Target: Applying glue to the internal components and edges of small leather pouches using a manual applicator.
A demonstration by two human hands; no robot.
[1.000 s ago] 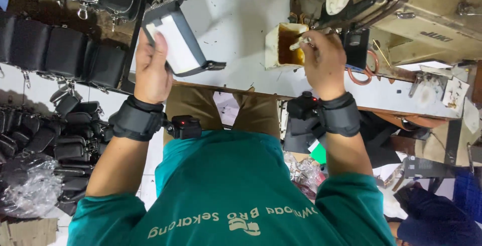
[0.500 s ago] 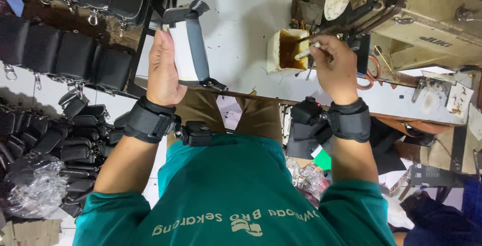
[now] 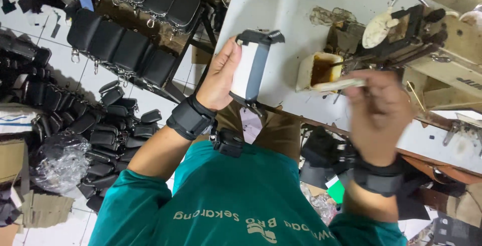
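We sit at a pale grey worktable [image 3: 296, 5], its top stained and scuffed; a beige sewing machine [image 3: 442, 60] stands on it to one side; beneath us the floor [image 3: 145, 98] is of white tiles, smudged in places; a dark metal rack [image 3: 130, 35] carries rows of black pouches, and more of them lie heaped on the tiles [image 3: 100, 135]; a clear plastic bag [image 3: 60, 160] sits beside what seems to be flattened cardboard [image 3: 42, 208]; the light is even and bright.

Single head-worn view, steeply down, close over the hands and the worktable [image 3: 281, 10].
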